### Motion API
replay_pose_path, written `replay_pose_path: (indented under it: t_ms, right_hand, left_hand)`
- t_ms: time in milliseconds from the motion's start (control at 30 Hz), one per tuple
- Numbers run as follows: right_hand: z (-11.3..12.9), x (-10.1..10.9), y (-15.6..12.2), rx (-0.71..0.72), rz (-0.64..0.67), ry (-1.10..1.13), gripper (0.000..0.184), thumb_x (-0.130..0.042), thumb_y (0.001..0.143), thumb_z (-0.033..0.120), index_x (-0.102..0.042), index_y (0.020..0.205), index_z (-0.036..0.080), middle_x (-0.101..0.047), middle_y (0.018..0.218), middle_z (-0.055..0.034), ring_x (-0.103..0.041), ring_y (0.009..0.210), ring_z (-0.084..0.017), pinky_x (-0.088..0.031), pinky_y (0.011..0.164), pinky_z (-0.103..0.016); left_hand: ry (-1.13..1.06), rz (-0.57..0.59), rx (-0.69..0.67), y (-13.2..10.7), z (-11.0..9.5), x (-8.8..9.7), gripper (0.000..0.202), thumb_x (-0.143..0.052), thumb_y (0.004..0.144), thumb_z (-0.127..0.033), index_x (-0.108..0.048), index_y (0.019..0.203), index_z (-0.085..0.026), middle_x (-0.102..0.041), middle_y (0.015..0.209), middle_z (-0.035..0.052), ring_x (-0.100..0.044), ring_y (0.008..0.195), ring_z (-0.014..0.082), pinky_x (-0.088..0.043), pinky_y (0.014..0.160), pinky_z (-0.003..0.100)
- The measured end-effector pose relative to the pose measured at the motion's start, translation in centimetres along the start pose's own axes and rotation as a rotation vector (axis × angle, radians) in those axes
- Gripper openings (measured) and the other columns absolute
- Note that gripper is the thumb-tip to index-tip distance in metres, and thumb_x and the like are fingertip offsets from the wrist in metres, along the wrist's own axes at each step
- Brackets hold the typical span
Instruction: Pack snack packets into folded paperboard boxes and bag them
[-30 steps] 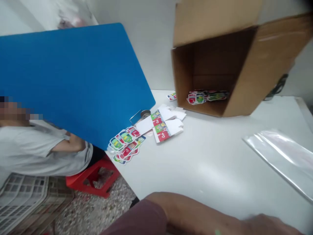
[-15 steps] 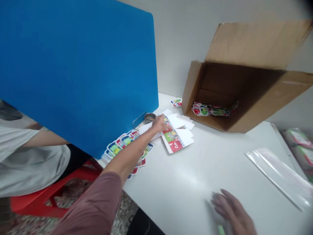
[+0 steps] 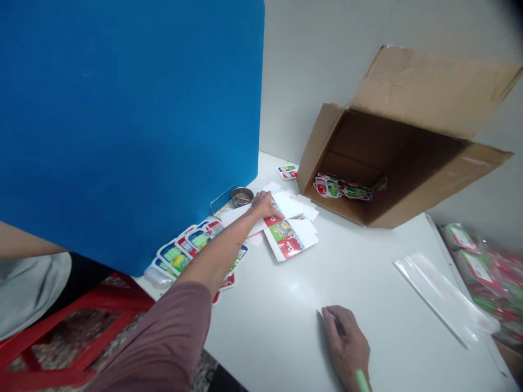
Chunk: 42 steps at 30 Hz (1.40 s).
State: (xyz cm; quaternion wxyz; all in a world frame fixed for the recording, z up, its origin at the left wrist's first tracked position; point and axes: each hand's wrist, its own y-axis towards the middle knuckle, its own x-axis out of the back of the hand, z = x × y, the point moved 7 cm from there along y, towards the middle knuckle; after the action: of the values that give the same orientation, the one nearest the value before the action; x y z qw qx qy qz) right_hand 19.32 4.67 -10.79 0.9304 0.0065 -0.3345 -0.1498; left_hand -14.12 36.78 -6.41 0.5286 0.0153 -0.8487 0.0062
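My left hand [image 3: 265, 206] reaches across the table to several overlapping flat paper cartons. Its fingers are closed over the edge of a printed carton [image 3: 286, 238] with red, green and yellow artwork and the word "Cola". White carton flaps [image 3: 291, 204] lie around and beneath that hand; its fingertips are partly hidden. Closer to me, my right hand [image 3: 347, 340] hovers at or just above the white tabletop, fingers loosely bent, a gap between thumb and forefinger. I see nothing in it. A light green band [image 3: 362, 380] circles that wrist.
Fanned printed card packs [image 3: 180, 255] lie under my left forearm. A small metal bowl [image 3: 242, 196] stands beside the blue partition [image 3: 163, 136]. An open cardboard box [image 3: 343, 209] holds more packs. Clear plastic sleeves [image 3: 441, 296] lie on the right; a red stool [image 3: 77, 348] stands left.
My right hand has moved left and a little farther onto the table, its fingers more bent. My left hand stays at the cartons. The view has shifted slightly.
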Motion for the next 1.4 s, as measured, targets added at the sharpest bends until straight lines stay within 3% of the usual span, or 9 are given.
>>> replay_pose_path:
  t_ms: [133, 333, 500, 700, 867, 967, 1067, 1233, 1400]
  right_hand:
    - [-0.2, 0.0, 0.1, 0.036, 0.005, 0.000, 0.054, -0.053, 0.091, 0.074, -0.073, 0.089, 0.025, -0.074, 0.100, -0.0057, -0.068, 0.074, -0.020, -0.052, 0.067, -0.030]
    - [-1.1, -0.4, 0.5, 0.057, 0.060, 0.022, 0.046, -0.055, 0.094, 0.067, -0.073, 0.087, 0.025, -0.074, 0.095, -0.0044, -0.068, 0.073, -0.019, -0.052, 0.066, -0.029]
    - [-1.5, -0.7, 1.0, 0.061, 0.064, 0.077, 0.048, -0.056, 0.093, 0.067, -0.073, 0.080, 0.024, -0.073, 0.086, -0.0046, -0.067, 0.071, -0.020, -0.051, 0.062, -0.029]
    - [-2.5, -0.8, 0.9, -0.056, 0.074, 0.260, 0.041, -0.068, 0.087, 0.063, -0.075, 0.096, 0.024, -0.073, 0.085, -0.0040, -0.066, 0.073, -0.022, -0.054, 0.073, -0.034]
    - [-1.0, 1.5, 2.5, -0.275, -0.036, 0.757, 0.071, -0.076, 0.080, 0.064, -0.059, 0.138, 0.028, -0.066, 0.134, -0.0115, -0.068, 0.109, -0.030, -0.060, 0.080, -0.040]
    - [1.6, 4.4, 4.2, -0.248, -0.086, 0.971, 0.073, -0.070, 0.085, 0.066, -0.050, 0.147, 0.035, -0.053, 0.153, -0.0084, -0.057, 0.133, -0.031, -0.058, 0.093, -0.045]
    - [2.8, 6.6, 5.1, -0.274, -0.092, 1.044, 0.065, -0.057, 0.088, 0.074, -0.055, 0.141, 0.036, -0.059, 0.146, -0.0056, -0.055, 0.134, -0.031, -0.054, 0.096, -0.049]
    - [1.2, 8.0, 5.0, -0.452, -0.146, 1.052, 0.068, -0.054, 0.081, 0.083, -0.063, 0.124, 0.032, -0.069, 0.126, -0.0045, -0.058, 0.127, -0.031, -0.052, 0.093, -0.051]
    - [0.8, 9.1, 5.7, -0.485, -0.236, 1.129, 0.060, -0.061, 0.077, 0.082, -0.065, 0.107, 0.030, -0.068, 0.101, 0.0007, -0.060, 0.113, -0.027, -0.051, 0.087, -0.045]
  left_hand:
    - [-0.030, -0.048, 0.027, 0.7, 0.7, 0.2, 0.106, -0.094, 0.040, -0.069, -0.060, 0.126, -0.016, -0.058, 0.133, 0.0187, -0.051, 0.129, 0.0425, -0.045, 0.105, 0.045]
    - [-0.123, -0.237, -0.044, -1.5, -0.7, 1.4, 0.085, -0.089, 0.063, -0.057, -0.058, 0.133, -0.019, -0.057, 0.142, 0.0146, -0.050, 0.132, 0.0352, -0.039, 0.113, 0.043]
    - [-0.240, -0.374, -0.041, -2.2, -3.2, 4.9, 0.053, -0.082, 0.076, -0.048, -0.066, 0.116, -0.017, -0.072, 0.117, 0.0144, -0.062, 0.115, 0.0336, -0.046, 0.103, 0.045]
    - [-0.410, -0.413, -0.262, -5.2, -11.7, 13.6, 0.034, -0.075, 0.084, -0.045, -0.072, 0.105, -0.019, -0.078, 0.103, 0.0042, -0.072, 0.090, 0.0208, -0.054, 0.080, 0.030]
    - [-0.585, -0.408, -0.569, -16.8, -19.4, 17.1, 0.025, -0.070, 0.093, -0.040, -0.080, 0.099, -0.018, -0.080, 0.097, 0.0038, -0.072, 0.086, 0.0195, -0.057, 0.077, 0.028]
    - [-0.655, -0.366, -0.622, -23.5, -21.0, 14.8, 0.017, -0.072, 0.094, -0.033, -0.080, 0.102, -0.021, -0.079, 0.098, 0.0023, -0.072, 0.088, 0.0177, -0.057, 0.083, 0.027]
    - [-0.745, -0.385, -0.545, -27.7, -20.3, 11.2, 0.014, -0.071, 0.095, -0.030, -0.079, 0.102, -0.020, -0.080, 0.094, 0.0020, -0.073, 0.084, 0.0176, -0.059, 0.082, 0.028]
    - [-0.779, -0.473, -0.758, -31.7, -20.8, 8.0, 0.024, -0.069, 0.095, -0.013, -0.076, 0.114, -0.025, -0.080, 0.108, 0.0027, -0.075, 0.096, 0.0175, -0.060, 0.090, 0.029]
    - [-0.825, -0.156, -0.888, -32.7, -23.1, 7.6, 0.032, -0.059, 0.100, -0.012, -0.073, 0.126, -0.026, -0.077, 0.125, 0.0073, -0.073, 0.115, 0.0209, -0.059, 0.101, 0.035]
